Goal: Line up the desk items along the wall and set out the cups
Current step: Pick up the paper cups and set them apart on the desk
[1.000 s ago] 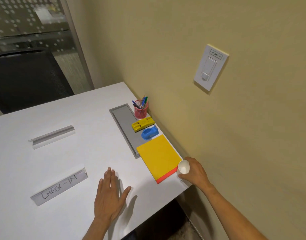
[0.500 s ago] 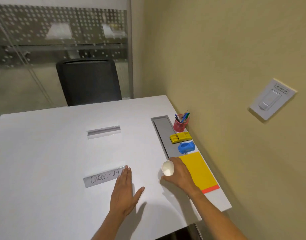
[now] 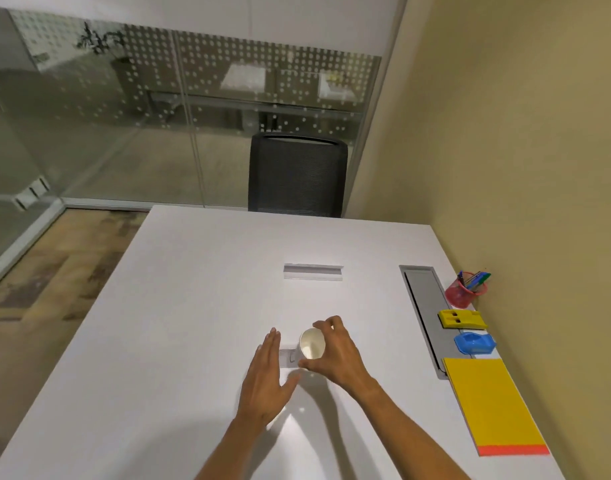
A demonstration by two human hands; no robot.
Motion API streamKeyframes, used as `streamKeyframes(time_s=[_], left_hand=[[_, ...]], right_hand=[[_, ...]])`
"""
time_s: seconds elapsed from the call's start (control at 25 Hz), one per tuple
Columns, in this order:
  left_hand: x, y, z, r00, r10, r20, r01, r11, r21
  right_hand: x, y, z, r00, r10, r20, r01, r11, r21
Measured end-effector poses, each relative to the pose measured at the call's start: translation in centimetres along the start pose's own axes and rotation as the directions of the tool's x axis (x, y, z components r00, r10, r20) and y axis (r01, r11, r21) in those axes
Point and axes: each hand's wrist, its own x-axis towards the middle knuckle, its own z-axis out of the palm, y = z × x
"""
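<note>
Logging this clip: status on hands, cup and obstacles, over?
Right hand gripping white cup above mid-table. Left hand open, flat beside it. Name sign directly under cup, partly hidden.

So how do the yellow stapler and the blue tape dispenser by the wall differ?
The stapler is yellow, long and boxy; the tape dispenser is blue, shorter and rounded. The stapler lies farther along the wall, next to the red pen cup; the dispenser lies nearer, next to the yellow notepad. Both sit untouched in the row along the wall.
</note>
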Motion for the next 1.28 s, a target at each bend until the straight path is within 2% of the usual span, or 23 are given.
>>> streamKeyframes(time_s=[0.16,0.44,0.56,0.84,1.16,1.28], left_hand=[[0.3,-3.2,-3.1,0.997,-0.069,0.019,0.071,0.987,-0.146],[-0.1,-6.1,-8.3,0.994,-0.085,0.068,0.101,0.954,-0.281],[-0.9,-5.7,-9.1,0.987,-0.128,0.1,0.154,0.926,-0.343],[-4.0,-3.8,-10.4,0.97,-0.237,0.062,0.235,0.828,-0.51],[-6.9,-4.2,-11.5,0.965,-0.257,0.053,0.236,0.762,-0.603],[-6.4,-4.5,-11.8,0.969,-0.236,0.069,0.23,0.769,-0.596]], right_hand=[[1.0,-5.8,3.0,1.0,-0.003,0.016,0.003,1.0,-0.004],[0.6,-12.0,6.1,0.999,-0.041,0.005,0.041,0.998,-0.05],[0.1,-13.2,6.4,0.999,-0.052,0.005,0.052,0.998,-0.027],[-1.8,-14.0,5.2,0.995,-0.062,0.076,0.056,0.996,0.074],[-4.0,-15.9,4.4,0.99,-0.028,0.138,-0.001,0.979,0.206],[-4.0,-16.7,4.1,0.989,-0.007,0.151,-0.027,0.975,0.22]])
